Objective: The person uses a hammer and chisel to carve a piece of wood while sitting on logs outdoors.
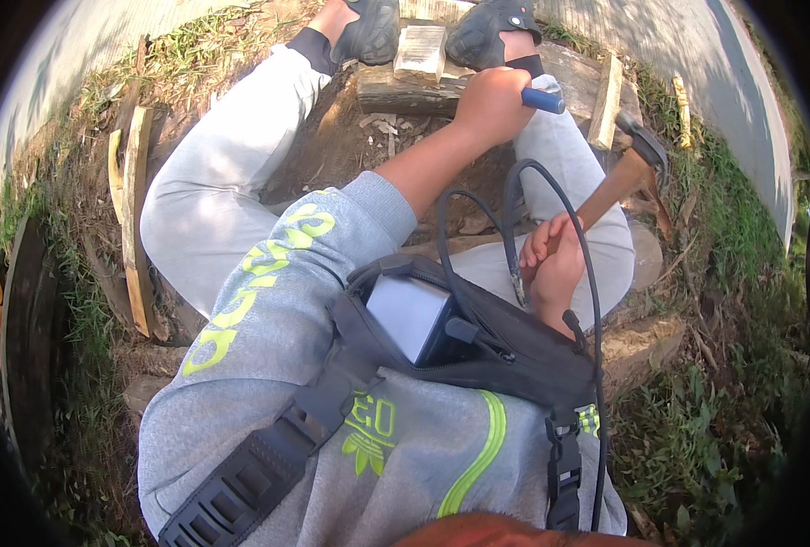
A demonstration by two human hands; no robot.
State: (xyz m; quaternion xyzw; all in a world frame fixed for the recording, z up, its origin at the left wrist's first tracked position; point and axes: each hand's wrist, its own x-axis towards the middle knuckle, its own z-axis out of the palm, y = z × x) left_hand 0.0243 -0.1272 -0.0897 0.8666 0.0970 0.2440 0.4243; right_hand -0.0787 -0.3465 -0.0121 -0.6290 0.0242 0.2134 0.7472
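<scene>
Gripping blue handle (545, 101), left hand (493, 108) clamped with fingers wrapped round it, just beyond the log (405, 95)'s right part as seen from above; only the handle's right end shows, rest hidden by the hand, so can't tell what tool it belongs to or whether it touches wood. Right hand (554, 263) clamped on hammer (615, 189), low on the wooden shaft, near the right thigh; shaft slants up and right, dark metal head (645, 146) at far end, over the ground beyond the right leg. Block (420, 53), pale wood, lies on the log between the two shoes (368, 33), left of and apart from the left hand. Wood chips (385, 128) scattered on dirt just this side of the log. Person sits, legs in light pants (232, 155) bent and spread around the work spot. Stick (607, 102) right of the blue handle, a smaller yellowish one (682, 111) farther right in grass (715, 410). Long strip (137, 219) of split wood beside the left leg. Black bag (551, 369) across the waist, pale-topped box (409, 314) poking out, black cable (576, 205) looping past the right hand. Grey sweatshirt (286, 242), yellow-green trim.
</scene>
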